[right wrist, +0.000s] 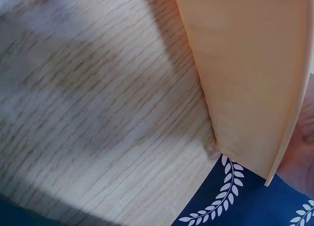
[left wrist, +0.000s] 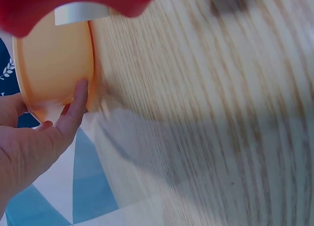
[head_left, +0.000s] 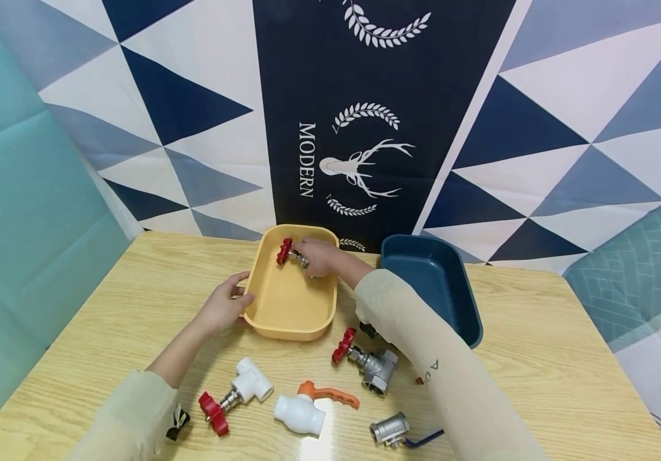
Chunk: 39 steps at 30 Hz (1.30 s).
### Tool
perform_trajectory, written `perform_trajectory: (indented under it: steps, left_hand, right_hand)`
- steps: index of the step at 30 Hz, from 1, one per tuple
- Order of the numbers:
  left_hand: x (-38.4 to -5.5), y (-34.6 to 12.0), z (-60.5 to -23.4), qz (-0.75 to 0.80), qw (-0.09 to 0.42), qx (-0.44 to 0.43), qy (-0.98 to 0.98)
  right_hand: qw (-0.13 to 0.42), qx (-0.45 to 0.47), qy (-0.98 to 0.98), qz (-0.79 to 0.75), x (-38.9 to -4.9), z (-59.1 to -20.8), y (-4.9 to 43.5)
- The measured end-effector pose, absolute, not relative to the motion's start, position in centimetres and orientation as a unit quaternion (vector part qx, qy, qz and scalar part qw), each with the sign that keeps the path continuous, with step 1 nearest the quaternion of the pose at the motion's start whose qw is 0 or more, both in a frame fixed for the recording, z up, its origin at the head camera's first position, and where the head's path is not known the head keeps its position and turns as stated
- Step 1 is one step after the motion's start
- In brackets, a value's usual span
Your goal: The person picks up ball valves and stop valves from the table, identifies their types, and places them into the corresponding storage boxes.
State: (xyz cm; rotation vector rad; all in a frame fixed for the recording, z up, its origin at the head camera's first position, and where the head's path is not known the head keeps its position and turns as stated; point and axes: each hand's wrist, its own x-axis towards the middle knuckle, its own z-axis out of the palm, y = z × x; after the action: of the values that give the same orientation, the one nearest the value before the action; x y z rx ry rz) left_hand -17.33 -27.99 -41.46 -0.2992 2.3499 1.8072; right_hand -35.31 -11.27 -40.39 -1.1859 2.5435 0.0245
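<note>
A yellow plastic bin [head_left: 290,307] stands at the back of the wooden table. My left hand [head_left: 222,308] holds its left side, thumb at the rim and fingers along the outer wall; the left wrist view shows this hand [left wrist: 46,138] against the bin. Inside the bin, my right hand [head_left: 320,257] grips a metal valve with a red handwheel [head_left: 284,251], close to the back wall. The fingers hide part of the valve's body. In the right wrist view, the bin's outer wall [right wrist: 245,69] covers most of the right hand [right wrist: 299,147].
A dark blue bin [head_left: 431,282] stands right of the yellow one, partly behind the right sleeve. Nearer lie a red-wheel metal valve [head_left: 373,368], a white tee valve with red wheel [head_left: 244,387], a white ball valve with orange lever [head_left: 301,413] and a blue-lever metal valve [head_left: 391,430].
</note>
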Motion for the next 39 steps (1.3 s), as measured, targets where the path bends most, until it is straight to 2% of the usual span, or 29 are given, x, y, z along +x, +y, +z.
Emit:
perform_trajectory:
  steps: [12, 31, 39]
  left_hand:
    - [-17.3, -27.8, -41.4, 0.596, 0.081, -0.109, 0.792]
    - [-17.1, -27.7, -41.6, 0.598, 0.084, -0.094, 0.792]
    - [-17.0, -27.7, -41.6, 0.595, 0.081, -0.097, 0.793]
  right_hand:
    - [0.164, -0.415, 0.895, 0.005, -35.3, -40.3, -11.1]
    - [0.102, -0.412, 0.906, -0.002, -34.6, -39.2, -10.0]
    - [0.103, -0.401, 0.909, -0.057, -34.4, -38.4, -8.9]
